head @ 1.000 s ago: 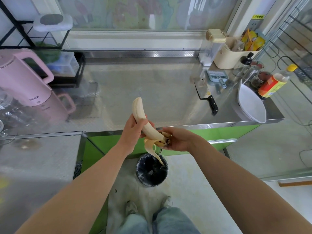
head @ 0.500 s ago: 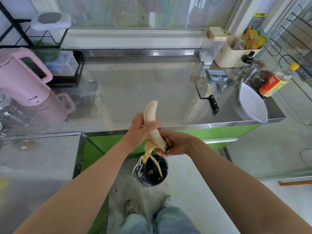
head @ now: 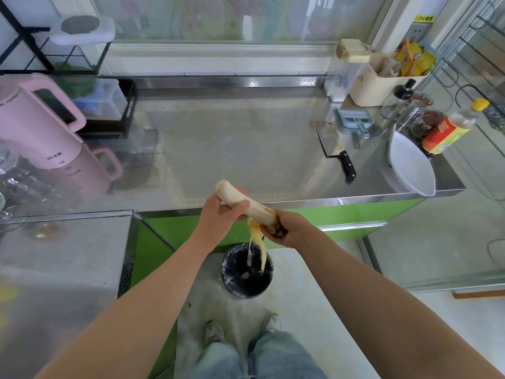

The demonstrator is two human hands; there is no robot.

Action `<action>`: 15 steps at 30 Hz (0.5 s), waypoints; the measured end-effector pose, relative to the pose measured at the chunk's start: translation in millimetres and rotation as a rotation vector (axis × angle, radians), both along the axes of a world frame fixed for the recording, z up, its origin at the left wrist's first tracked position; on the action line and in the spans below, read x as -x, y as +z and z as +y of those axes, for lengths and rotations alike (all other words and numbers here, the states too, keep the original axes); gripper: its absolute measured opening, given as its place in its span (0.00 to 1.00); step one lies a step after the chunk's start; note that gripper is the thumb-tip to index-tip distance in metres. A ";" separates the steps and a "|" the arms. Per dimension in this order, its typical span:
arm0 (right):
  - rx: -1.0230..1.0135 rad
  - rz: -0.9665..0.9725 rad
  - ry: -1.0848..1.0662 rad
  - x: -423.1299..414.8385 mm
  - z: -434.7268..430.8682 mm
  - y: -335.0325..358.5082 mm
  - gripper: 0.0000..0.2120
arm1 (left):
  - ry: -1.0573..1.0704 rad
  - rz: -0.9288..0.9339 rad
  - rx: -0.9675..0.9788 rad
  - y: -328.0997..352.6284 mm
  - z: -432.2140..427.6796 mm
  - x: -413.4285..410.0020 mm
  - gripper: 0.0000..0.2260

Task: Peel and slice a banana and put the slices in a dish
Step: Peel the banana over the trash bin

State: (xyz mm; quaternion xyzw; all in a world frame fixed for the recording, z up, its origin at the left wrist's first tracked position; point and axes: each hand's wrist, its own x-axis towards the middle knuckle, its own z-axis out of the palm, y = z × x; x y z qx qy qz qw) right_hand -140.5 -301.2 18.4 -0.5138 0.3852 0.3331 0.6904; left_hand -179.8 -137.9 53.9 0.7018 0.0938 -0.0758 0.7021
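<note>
Now, banana (head: 246, 206): it has swung down from half a second ago. It stood close to upright then; now it lies slanted, bare tip pointing to 10 o'clock, lower end to 4 o'clock, held in the air in front of the counter (head: 232, 149) edge.
Peel (head: 258, 242): pulled further down than before, bunched at the lower end, with loose strips dangling to 6 o'clock over the bin (head: 247, 272).
Count: one banana, one knife (head: 337, 149), one white dish (head: 412, 165), one bin, one pink kettle (head: 35, 124), two hands at work.
Left hand (head: 221, 214): fingers and thumb curled round the bare upper part of the banana, gripping it firmly, only the tip poking out past the knuckles.
Right hand (head: 289, 228): closed on the peel at the dark stem end, fingers curled under it, touching the fruit's lower end.
Knife: flat on the counter at 2 o'clock from the hands, handle toward the person, same place as before.
Dish: further out at 2 o'clock, at the counter's corner, no slices in it.
Kettle: at 9 o'clock, on the counter.
</note>
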 end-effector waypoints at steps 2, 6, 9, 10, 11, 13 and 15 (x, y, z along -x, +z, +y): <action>-0.004 -0.030 -0.041 0.2 -0.1 -1.4 0.09 | 0.029 -0.012 0.070 3.8 1.9 0.5 0.07; -0.085 -0.052 -0.049 1.3 0.7 -1.2 0.14 | 0.069 0.021 0.133 2.8 7.1 1.9 0.09; -0.077 -0.074 -0.022 0.9 -2.2 -2.9 0.18 | 0.117 0.037 0.159 -1.4 10.1 4.2 0.09; -0.069 -0.087 -0.003 1.2 -3.9 -2.6 0.17 | 0.150 0.046 0.183 -3.3 11.4 4.8 0.09; -0.063 -0.095 0.015 1.4 -5.7 -2.2 0.15 | 0.190 0.057 0.211 -5.1 13.2 5.7 0.09; -0.056 -0.101 0.042 2.8 -8.2 -2.1 0.12 | 0.268 0.075 0.257 -9.8 18.2 7.2 0.10; -0.041 -0.101 0.050 4.0 -9.4 -5.6 0.10 | 0.322 0.097 0.277 -15.3 23.3 8.9 0.10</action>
